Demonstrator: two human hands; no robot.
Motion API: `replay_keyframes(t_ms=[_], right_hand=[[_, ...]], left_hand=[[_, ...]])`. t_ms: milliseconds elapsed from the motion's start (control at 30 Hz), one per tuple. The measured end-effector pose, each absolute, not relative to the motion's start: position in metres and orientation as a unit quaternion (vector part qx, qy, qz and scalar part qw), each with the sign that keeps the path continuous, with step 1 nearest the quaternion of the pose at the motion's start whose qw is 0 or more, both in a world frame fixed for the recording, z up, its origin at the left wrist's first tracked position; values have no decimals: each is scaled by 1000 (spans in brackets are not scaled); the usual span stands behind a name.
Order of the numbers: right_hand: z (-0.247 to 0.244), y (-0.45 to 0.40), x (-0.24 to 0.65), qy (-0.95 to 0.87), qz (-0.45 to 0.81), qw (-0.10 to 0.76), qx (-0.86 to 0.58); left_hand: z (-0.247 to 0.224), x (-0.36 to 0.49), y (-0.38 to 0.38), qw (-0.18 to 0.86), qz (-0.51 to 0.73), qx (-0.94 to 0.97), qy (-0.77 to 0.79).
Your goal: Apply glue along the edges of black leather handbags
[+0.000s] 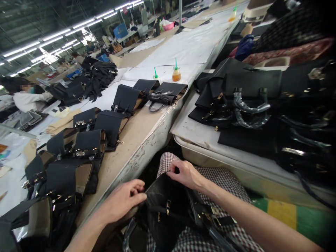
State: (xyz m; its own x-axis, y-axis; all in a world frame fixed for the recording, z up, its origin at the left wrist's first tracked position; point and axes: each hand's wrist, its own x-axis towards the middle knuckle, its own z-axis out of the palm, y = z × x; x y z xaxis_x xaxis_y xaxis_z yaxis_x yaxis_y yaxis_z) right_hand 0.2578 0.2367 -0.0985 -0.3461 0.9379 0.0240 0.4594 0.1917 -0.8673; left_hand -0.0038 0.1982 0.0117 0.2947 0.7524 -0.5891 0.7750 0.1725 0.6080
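Note:
A black handbag with gold zip pulls lies tilted across my lap, on a checked cloth. My right hand pinches its upper edge between thumb and fingers. At the bag's left edge is my left hand, fingers loosely curled and the thumb apart from them; its thumb tip is close to the bag, and I cannot tell if it touches. Plastic-wrapped handles and straps hang at the bag's sides.
Several black handbags stand along the long table on my left. Two green-tipped bottles, one plainly holding amber liquid, stand farther along. More bags are piled on the right-hand table. Other people work beyond.

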Motion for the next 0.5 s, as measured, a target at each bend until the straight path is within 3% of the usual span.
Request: replay_keyframes(t_ms=[100, 300, 500], right_hand=[[-95, 235, 262, -703, 407, 302, -499], [-105, 234, 269, -647, 423, 319, -548], [-107, 238, 288, -561, 491, 359, -562]], left_hand=[[-8, 33, 234, 436, 37, 684, 584], [-66, 88, 261, 450, 28, 728, 516], [-58, 86, 249, 452, 43, 742, 494]])
